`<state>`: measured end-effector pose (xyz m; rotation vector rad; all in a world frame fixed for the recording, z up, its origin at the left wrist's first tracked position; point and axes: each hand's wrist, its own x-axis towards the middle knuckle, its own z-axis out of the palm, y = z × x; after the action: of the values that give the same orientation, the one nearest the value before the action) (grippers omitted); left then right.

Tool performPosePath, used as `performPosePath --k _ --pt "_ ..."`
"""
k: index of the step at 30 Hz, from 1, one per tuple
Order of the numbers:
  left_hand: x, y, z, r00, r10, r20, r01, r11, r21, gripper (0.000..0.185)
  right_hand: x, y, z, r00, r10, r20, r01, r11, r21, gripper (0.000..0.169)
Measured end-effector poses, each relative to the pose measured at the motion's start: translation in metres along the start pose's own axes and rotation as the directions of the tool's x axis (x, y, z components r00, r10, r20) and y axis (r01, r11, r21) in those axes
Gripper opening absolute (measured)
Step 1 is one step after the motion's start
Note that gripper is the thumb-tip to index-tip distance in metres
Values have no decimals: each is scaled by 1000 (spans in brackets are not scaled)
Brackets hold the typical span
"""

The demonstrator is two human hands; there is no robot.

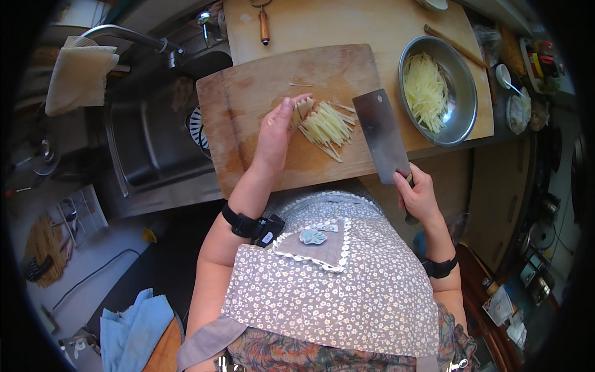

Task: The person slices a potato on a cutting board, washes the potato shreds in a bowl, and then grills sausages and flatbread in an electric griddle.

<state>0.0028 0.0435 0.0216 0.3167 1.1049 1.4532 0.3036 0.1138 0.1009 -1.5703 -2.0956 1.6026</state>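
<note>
A wooden cutting board (251,88) lies before me with a small heap of pale vegetable strips (327,125) on it. My left hand (277,125) is at the left end of the heap, touching pale slices (301,111) with its fingertips; whether it grips them is unclear. My right hand (416,190) holds a cleaver (381,135) by its handle, the broad blade pointing away from me at the board's right edge. Right of the blade, a steel bowl (460,104) holds a larger pile of pale shreds (424,90).
A larger wooden board (307,23) lies under the cutting board, bearing a wooden-handled tool (264,28) and a wooden stick (455,46). The sink (153,135) with its faucet (125,32) is at left. A small white bowl (503,76) stands at right.
</note>
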Motion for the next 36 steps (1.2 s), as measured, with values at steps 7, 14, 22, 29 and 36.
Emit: performPosePath --k 7,14,22,29,36 --pt "-14 -29 -19 891 426 155 -419 642 642 42 28 -13 31 934 -321 -156 104 664 -741 18" --pt "32 -18 -24 760 560 330 -397 -3 918 45 29 -17 41 912 -407 47 302 592 -747 13" --pt "3 -34 -28 829 469 306 -462 263 847 45 13 5 30 896 -435 -91 258 677 -689 14" --pt "15 -64 10 784 563 262 -378 99 920 66 22 27 51 976 213 31 -212 922 323 15" --pt "18 -67 24 755 643 129 -374 261 890 72 60 2 121 952 77 297 -209 871 444 17"
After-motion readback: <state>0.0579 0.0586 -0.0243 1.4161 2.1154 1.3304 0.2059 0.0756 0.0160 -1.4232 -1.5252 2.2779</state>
